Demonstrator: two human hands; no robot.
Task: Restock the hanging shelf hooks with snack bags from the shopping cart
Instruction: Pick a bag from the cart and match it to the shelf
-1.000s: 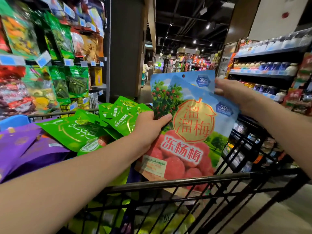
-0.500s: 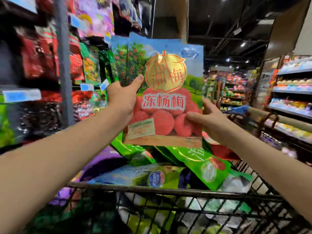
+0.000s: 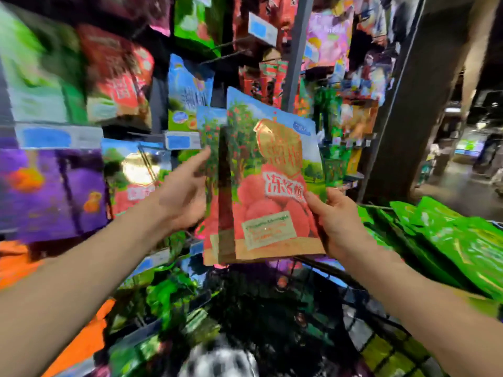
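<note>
I hold two blue-and-red bayberry snack bags in front of the hanging shelf. My right hand grips the front bag at its lower right edge. My left hand holds the rear bag at its left side, thumb along its edge; that bag is mostly hidden behind the front one. A matching bag hangs on a hook just left of my left hand. Bare hooks jut out above the bags. The view is blurred by motion.
The shopping cart lies below my hands, with green snack bags piled at its right. Purple bags and red bags hang at the left. A dark pillar stands at the right, beside an aisle.
My view has swung left from the aisle to face the shelf. Both hands carried the bags up and toward the hooks, and the two bags have spread apart, the rear one showing at the left.
</note>
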